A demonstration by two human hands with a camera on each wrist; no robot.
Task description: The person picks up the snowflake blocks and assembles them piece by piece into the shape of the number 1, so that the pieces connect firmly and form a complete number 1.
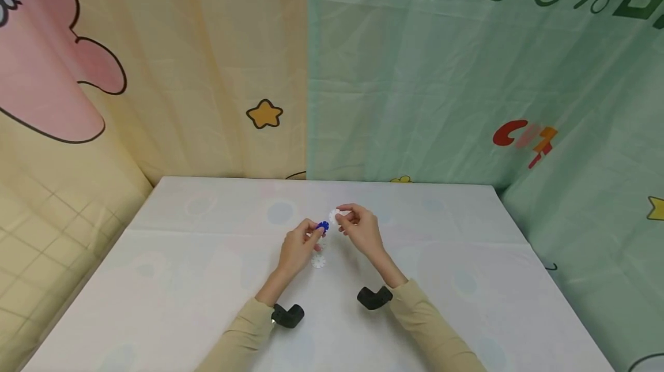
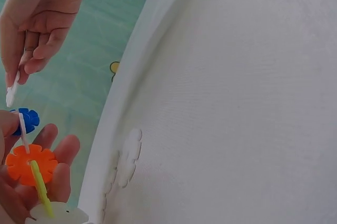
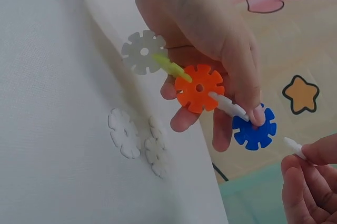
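Note:
My left hand [image 1: 298,248] pinches a blue notched snowflake disc [image 3: 256,135] at the end of a joined chain. Slotted in line behind it come a white disc [image 3: 230,107], an orange disc [image 3: 192,99], a yellow disc [image 3: 171,68] and a pale whitish disc [image 3: 134,52]. Between thumb and fingers, my right hand [image 1: 365,232] holds a single white disc [image 1: 333,217], turned edge-on in the right wrist view. A small gap separates that disc's rim from the blue one.
Loose white discs [image 3: 124,134] lie on the white tablecloth [image 1: 207,291] below the hands. Behind the table's far edge hang a yellow curtain [image 1: 218,72] and a green curtain [image 1: 394,83]. Black wrist cameras [image 1: 288,316] project inward from both sleeves.

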